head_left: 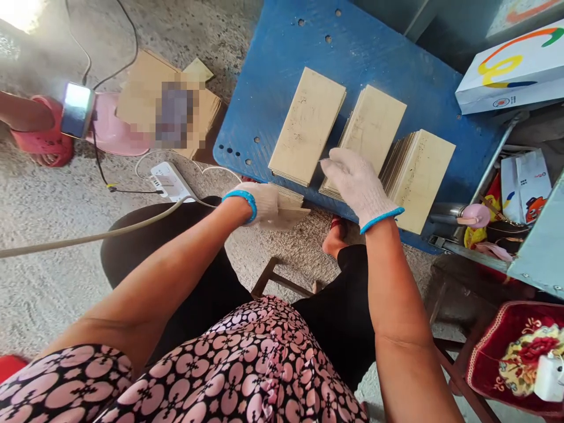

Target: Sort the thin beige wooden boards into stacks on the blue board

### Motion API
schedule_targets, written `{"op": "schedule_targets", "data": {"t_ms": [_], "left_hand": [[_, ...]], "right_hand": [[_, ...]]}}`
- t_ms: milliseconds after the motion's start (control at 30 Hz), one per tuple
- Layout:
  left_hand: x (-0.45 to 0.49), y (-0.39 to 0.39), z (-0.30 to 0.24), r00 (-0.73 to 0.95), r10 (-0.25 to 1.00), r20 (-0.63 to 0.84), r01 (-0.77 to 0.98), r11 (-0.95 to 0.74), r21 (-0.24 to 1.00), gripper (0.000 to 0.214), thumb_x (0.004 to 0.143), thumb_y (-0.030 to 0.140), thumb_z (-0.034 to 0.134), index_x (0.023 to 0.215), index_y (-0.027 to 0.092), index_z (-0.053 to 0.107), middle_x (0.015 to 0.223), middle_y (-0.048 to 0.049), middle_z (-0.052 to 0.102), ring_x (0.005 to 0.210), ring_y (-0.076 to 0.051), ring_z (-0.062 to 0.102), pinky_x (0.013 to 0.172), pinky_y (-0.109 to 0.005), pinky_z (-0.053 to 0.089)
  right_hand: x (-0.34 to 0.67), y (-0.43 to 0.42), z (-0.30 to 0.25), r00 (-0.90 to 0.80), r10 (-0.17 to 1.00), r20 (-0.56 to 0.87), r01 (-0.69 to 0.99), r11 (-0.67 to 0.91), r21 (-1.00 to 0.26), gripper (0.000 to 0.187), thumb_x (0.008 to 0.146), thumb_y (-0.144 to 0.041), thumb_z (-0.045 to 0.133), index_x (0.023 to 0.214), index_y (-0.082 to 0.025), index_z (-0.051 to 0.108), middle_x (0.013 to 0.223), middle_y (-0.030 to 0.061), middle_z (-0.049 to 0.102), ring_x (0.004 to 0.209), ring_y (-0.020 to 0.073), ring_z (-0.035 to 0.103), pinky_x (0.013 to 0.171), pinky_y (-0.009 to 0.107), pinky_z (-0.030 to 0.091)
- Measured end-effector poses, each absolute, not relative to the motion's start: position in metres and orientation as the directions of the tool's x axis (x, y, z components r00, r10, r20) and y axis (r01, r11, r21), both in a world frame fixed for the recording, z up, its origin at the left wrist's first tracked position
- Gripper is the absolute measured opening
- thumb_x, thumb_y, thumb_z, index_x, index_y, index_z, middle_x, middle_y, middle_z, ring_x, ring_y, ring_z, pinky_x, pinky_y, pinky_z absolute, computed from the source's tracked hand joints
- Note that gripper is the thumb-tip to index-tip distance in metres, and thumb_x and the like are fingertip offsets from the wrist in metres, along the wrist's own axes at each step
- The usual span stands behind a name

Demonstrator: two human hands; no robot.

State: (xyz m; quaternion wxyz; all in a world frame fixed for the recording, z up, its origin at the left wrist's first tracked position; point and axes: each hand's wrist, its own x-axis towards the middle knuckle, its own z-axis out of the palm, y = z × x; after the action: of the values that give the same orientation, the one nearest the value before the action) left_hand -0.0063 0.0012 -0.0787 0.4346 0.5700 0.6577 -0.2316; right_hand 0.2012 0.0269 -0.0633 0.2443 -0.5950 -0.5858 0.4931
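Three stacks of thin tan rectangular sheets lie on a blue board [282, 64]: a left stack [307, 123], a middle stack [374, 126] and a right stack [420, 173]. My left hand [262, 202], in a white knit glove with a blue cuff, is closed on a small bundle of the same sheets [288, 212] just below the board's near edge. My gloved right hand [355, 179] rests over the near end of the middle stack, fingertips pinched together at its edge.
A white power strip [170, 181] and cables lie on the concrete floor at left, beside cardboard boxes [145, 94]. Another person's foot in a red sandal [42, 135] is at far left. A white box [513, 67], a metal rod [496, 158] and clutter sit at right.
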Motion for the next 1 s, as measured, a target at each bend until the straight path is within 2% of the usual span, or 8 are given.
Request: {"op": "schedule_targets", "data": {"t_ms": [67,100,200,333,467,600,767,1000], "left_hand": [[-0.011,0.014,-0.052,0.150,0.415,-0.898,0.988,-0.032,0.150,0.012,0.066,0.028,0.072,0.059,0.019,0.069,0.051,-0.0037,0.059,0.072,-0.029,0.069,0.068,-0.035,0.051],[-0.014,0.020,-0.041,0.162,0.371,-0.914,0.986,-0.025,0.165,0.015,0.070,0.032,0.069,0.062,0.020,0.070,0.051,-0.0031,0.060,0.065,-0.026,0.068,0.063,-0.033,0.050],[-0.027,0.032,-0.019,0.219,0.285,-0.933,0.946,0.174,0.275,0.017,0.074,0.037,0.067,0.070,0.021,0.073,0.057,-0.0019,0.065,0.061,-0.021,0.067,0.059,-0.029,0.049],[-0.051,0.043,-0.013,0.413,0.219,-0.884,0.746,0.474,0.467,0.029,0.075,0.044,0.072,0.080,0.016,0.073,0.059,-0.0032,0.064,0.062,-0.019,0.064,0.061,-0.029,0.051],[-0.070,0.052,-0.012,0.509,0.183,-0.841,0.571,0.660,0.489,0.037,0.078,0.046,0.074,0.087,0.011,0.071,0.058,-0.0032,0.064,0.053,-0.017,0.058,0.056,-0.031,0.049],[-0.078,0.061,-0.007,0.493,0.304,-0.815,0.524,0.645,0.557,0.038,0.077,0.048,0.077,0.081,0.010,0.070,0.064,-0.0074,0.070,0.052,-0.017,0.059,0.052,-0.030,0.047],[-0.078,0.064,-0.001,0.478,0.415,-0.774,0.447,0.644,0.621,0.033,0.081,0.045,0.074,0.078,0.013,0.070,0.061,-0.0070,0.068,0.049,-0.017,0.058,0.051,-0.031,0.047],[-0.060,0.061,-0.011,0.170,0.802,-0.572,0.131,0.557,0.820,0.031,0.090,0.042,0.063,0.095,0.012,0.070,0.087,-0.0102,0.072,0.069,-0.016,0.066,0.067,-0.032,0.055]], "right_hand": [[0.200,0.027,-0.059,-0.197,0.924,-0.328,0.445,-0.214,-0.870,0.051,0.082,-0.060,0.069,0.109,-0.017,0.070,0.116,0.0111,0.071,0.116,0.0282,0.065,0.108,0.049,0.049],[0.199,0.026,-0.057,-0.202,0.918,-0.341,0.436,-0.227,-0.871,0.052,0.082,-0.060,0.069,0.111,-0.016,0.070,0.119,0.0124,0.070,0.118,0.0287,0.064,0.109,0.049,0.048],[0.197,0.025,-0.051,-0.209,0.900,-0.383,0.391,-0.282,-0.876,0.059,0.084,-0.062,0.067,0.121,-0.016,0.068,0.128,0.0145,0.067,0.123,0.0302,0.061,0.110,0.051,0.047],[0.198,0.024,-0.048,-0.235,0.870,-0.434,0.347,-0.342,-0.873,0.067,0.083,-0.065,0.066,0.130,-0.018,0.063,0.133,0.0142,0.064,0.125,0.0300,0.060,0.110,0.050,0.048],[0.196,0.021,-0.045,-0.306,0.848,-0.433,0.381,-0.308,-0.872,0.069,0.080,-0.066,0.070,0.129,-0.018,0.065,0.132,0.0144,0.065,0.126,0.0308,0.059,0.110,0.048,0.048],[0.192,0.015,-0.046,-0.412,0.810,-0.418,0.393,-0.256,-0.883,0.059,0.088,-0.068,0.058,0.117,-0.018,0.071,0.120,0.0112,0.071,0.122,0.0309,0.060,0.108,0.046,0.047],[0.190,0.008,-0.067,-0.233,0.880,-0.414,0.412,-0.296,-0.862,0.064,0.090,-0.074,0.047,0.099,-0.017,0.074,0.096,0.0086,0.074,0.102,0.0288,0.067,0.096,0.044,0.053],[0.167,0.013,-0.086,0.143,0.865,-0.480,0.182,-0.500,-0.847,0.071,0.092,-0.074,0.038,0.125,-0.017,0.064,0.126,0.0122,0.068,0.118,0.0265,0.064,0.100,0.044,0.055]]}}
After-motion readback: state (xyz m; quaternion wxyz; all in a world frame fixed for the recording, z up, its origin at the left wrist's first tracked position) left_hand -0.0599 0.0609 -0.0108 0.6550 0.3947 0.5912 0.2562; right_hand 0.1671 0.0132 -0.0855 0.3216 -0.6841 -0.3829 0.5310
